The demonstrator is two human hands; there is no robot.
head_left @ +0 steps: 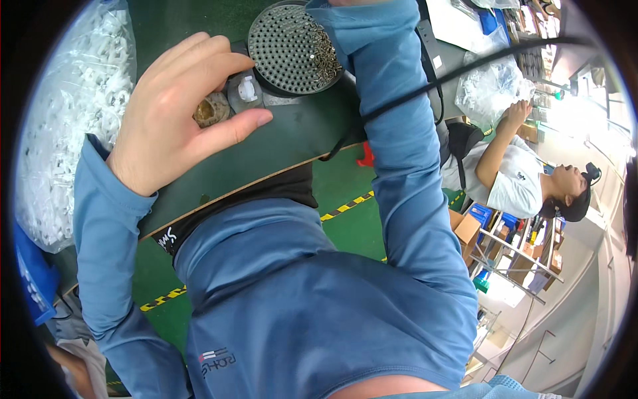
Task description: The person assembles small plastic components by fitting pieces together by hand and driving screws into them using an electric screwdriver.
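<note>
My left hand (179, 110) is open, its thumb and curved fingers apart with nothing gripped between them. Under and beside it on the green worktop (292, 130) is a brownish round piece with a hollow (211, 110), partly hidden by the hand. Between thumb and forefinger stands a small white part (248, 89) in a greyish block. Just beyond, a round dark tray full of holes (282, 50) has many small brass-coloured screws (324, 58) heaped on its right side. My right hand (355, 2) is almost wholly cut off by the top edge; its fingers are hidden.
A large clear bag of white plastic parts (73, 126) lies at the left, above a blue bin (33, 279). A black cable (465, 70) crosses my right forearm. At the right, a co-worker (518, 173) has a hand near another clear bag (495, 86).
</note>
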